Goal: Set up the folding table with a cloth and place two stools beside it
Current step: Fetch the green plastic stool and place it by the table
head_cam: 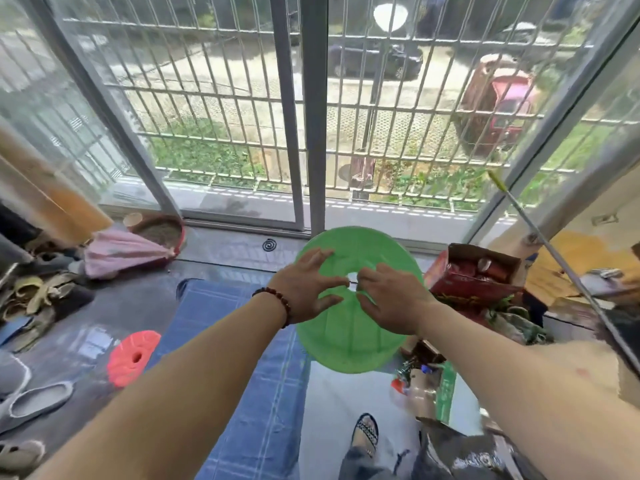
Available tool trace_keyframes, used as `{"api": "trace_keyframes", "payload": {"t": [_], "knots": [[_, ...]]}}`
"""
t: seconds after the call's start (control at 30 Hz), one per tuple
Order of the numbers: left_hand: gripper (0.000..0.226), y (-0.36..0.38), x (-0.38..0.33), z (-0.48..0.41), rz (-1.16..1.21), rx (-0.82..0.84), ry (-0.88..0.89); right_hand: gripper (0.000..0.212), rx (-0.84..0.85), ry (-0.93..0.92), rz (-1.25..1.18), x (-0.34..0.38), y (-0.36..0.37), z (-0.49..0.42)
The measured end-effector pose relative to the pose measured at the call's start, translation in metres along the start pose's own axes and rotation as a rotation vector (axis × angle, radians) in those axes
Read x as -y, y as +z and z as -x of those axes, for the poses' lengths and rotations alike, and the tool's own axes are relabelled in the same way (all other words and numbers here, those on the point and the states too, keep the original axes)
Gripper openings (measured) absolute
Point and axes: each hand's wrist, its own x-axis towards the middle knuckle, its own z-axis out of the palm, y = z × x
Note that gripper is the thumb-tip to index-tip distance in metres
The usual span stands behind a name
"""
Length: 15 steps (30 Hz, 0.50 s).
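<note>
**Both hands spread on the green stool's face**

From the head camera, the green stool (349, 337), folded flat into a round disc, sits straight ahead of the person at the far right edge of the blue cloth (249, 358), between the cloth and the window. Its face tilts up toward the person. I cannot tell whether it rests on anything beneath.

The left hand (308, 289) lies on the disc's left half and the right hand (391, 301) on its right half, equally near. Both hands' fingers are spread wide and lightly bent, flat against the plastic, and their tips almost meet at the centre hole (353, 276). Whether any tip hooks into that hole I cannot tell. Neither hand wraps the rim.

The red stool (133, 356), also flat, lies on the floor left of the cloth, well apart from both hands and on the left arm's side. To my eye the green one gets opened out first.
</note>
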Motion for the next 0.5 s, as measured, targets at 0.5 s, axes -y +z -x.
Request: {"api": "trace_keyframes", "payload": {"t": [0.5], "knots": [[0.043,-0.009,0.023,-0.143,0.016,0.024,-0.1,0.04,-0.007,-0.098,0.003,-0.136,0.003,-0.087]]}}
